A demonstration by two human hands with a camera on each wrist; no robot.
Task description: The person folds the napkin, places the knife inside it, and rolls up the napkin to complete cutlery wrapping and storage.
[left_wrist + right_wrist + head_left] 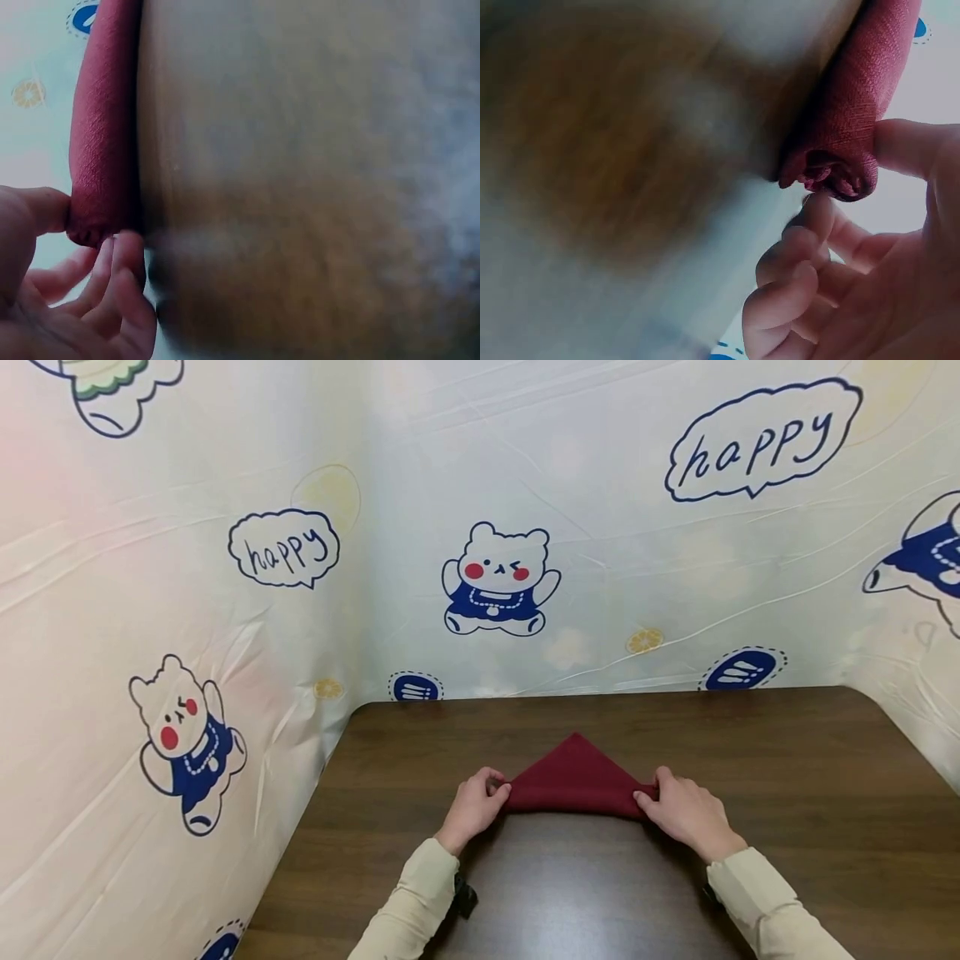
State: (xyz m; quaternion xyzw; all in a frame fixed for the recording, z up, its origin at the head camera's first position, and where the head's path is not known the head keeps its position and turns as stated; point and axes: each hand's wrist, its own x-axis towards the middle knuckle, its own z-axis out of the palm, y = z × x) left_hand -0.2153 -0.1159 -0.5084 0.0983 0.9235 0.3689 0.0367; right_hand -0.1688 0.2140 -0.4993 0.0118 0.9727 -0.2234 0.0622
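Note:
A dark red cloth [573,777] lies on the table with its near edge rolled into a thick tube and a flat triangular point facing away. At the roll's left end, my left hand [474,808] pinches the cloth between thumb and fingers. My right hand [688,812] holds the opposite end in the same way. In the left wrist view, the thumb presses the side of the roll [107,127] while curled fingers touch its end. The right wrist view shows spiralled layers at the roll's end [829,176], with the thumb on its side and the fingers bent below.
The brown wooden table [570,893] has rounded far corners. A pale printed curtain [600,552] with bear drawings hangs behind the table and along its left and right sides. Dark straps or mounts [465,896] sit under the cream sleeves [412,893].

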